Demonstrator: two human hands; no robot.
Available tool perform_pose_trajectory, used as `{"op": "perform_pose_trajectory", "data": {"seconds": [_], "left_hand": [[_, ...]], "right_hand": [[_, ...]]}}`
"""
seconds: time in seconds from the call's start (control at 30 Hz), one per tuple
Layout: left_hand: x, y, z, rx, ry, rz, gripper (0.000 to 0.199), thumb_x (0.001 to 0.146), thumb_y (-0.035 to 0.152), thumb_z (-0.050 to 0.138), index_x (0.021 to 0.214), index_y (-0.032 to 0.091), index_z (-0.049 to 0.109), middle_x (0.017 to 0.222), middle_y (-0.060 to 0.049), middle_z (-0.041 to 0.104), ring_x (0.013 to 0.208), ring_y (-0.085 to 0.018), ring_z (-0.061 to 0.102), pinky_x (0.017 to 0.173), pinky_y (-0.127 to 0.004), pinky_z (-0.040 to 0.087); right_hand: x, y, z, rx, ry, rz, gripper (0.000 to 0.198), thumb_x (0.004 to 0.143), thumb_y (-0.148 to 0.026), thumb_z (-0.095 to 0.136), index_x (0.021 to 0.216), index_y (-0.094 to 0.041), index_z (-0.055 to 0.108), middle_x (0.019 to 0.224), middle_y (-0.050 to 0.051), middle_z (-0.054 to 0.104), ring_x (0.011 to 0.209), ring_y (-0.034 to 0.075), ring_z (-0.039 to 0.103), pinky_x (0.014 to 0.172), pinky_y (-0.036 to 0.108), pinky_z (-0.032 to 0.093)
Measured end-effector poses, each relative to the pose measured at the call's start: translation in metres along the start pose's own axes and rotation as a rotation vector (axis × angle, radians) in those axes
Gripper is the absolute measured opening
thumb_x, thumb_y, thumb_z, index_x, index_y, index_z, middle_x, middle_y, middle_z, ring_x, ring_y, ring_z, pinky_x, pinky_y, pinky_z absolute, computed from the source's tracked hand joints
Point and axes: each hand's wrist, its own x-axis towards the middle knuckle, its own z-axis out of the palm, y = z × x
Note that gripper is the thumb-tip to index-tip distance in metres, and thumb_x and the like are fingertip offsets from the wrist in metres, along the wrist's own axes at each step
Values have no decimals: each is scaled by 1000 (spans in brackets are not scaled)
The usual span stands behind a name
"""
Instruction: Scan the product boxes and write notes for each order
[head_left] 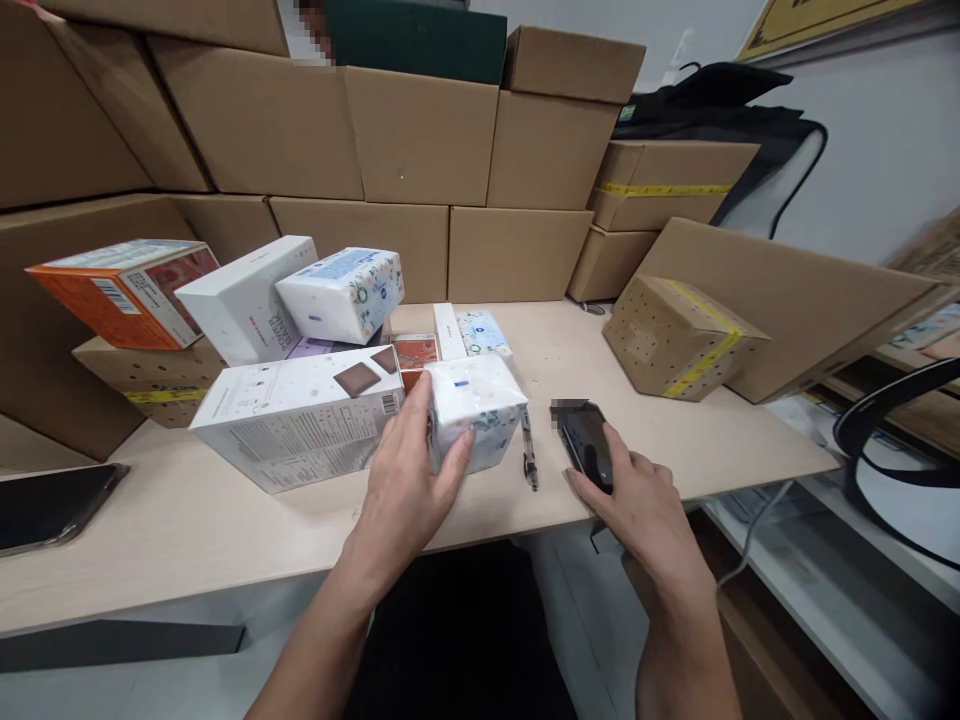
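My left hand [412, 465] grips a white plastic-wrapped tissue pack [480, 395] with a floral pattern, its fingers along the left side and its thumb across the near face. In my right hand [637, 490] is a black smartphone [589, 440], held by its edges near the front of the table. Between the two lies a pen [529, 455]. Directly left of my left hand stands a large white printed box [307, 430]. Behind the gripped pack are a slim white box [449, 332] and another floral tissue pack [484, 332].
At the left, an orange box [112, 290], a white power bank box [247, 300] and a tissue pack [341, 290] are piled up. Cardboard boxes [405, 250] wall the back. A taped carton [679, 340] stands right; another phone [56, 508] lies far left.
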Motion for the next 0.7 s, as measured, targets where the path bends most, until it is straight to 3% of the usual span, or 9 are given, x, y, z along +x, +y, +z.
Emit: {"op": "perform_pose_trajectory", "data": {"seconds": [0.13, 0.2, 0.27, 0.37, 0.47, 0.7], "left_hand": [[-15, 3, 11, 142, 184, 162, 73, 89, 21, 65, 153, 17, 31, 150, -20, 45, 138, -34, 47, 107, -50, 49], [-29, 6, 13, 137, 331, 213, 70, 85, 15, 69, 148, 20, 40, 145, -18, 49, 133, -32, 51, 102, -47, 52], [-44, 11, 15, 3, 368, 197, 59, 84, 9, 66, 139, 22, 51, 130, -14, 58, 120, -27, 59, 94, -41, 57], [-62, 17, 22, -265, 151, 123, 40, 91, 9, 58, 129, 22, 58, 110, -9, 67, 102, -21, 66, 86, -36, 59], [-68, 21, 32, -355, -7, 109, 40, 94, 15, 55, 134, 22, 55, 115, -11, 69, 108, -22, 65, 91, -39, 57], [-57, 23, 38, -422, -108, 191, 57, 101, 30, 44, 155, 22, 28, 139, -17, 58, 125, -29, 57, 102, -50, 50]], "right_hand": [[1, -5, -1, 78, 59, 41, 79, 89, -52, 49, 153, -9, 32, 113, 23, 64, 105, 40, 57, 89, 49, 44], [-1, -5, -1, 178, 93, 59, 81, 86, -50, 53, 152, -5, 34, 115, 24, 64, 109, 41, 56, 90, 50, 44], [-7, -5, 0, 306, 127, 77, 86, 83, -51, 56, 151, -5, 34, 118, 24, 64, 113, 40, 56, 91, 50, 45], [-22, -9, 3, 491, 232, 140, 90, 77, -56, 62, 152, -13, 36, 127, 21, 62, 120, 40, 55, 93, 51, 46], [-43, -23, 7, 653, 388, 164, 89, 74, -58, 66, 150, -18, 40, 136, 18, 57, 125, 37, 54, 101, 52, 44], [-77, -60, 17, 820, 556, 1, 86, 77, -51, 71, 150, -20, 38, 140, 18, 57, 125, 33, 57, 101, 52, 48]]}}
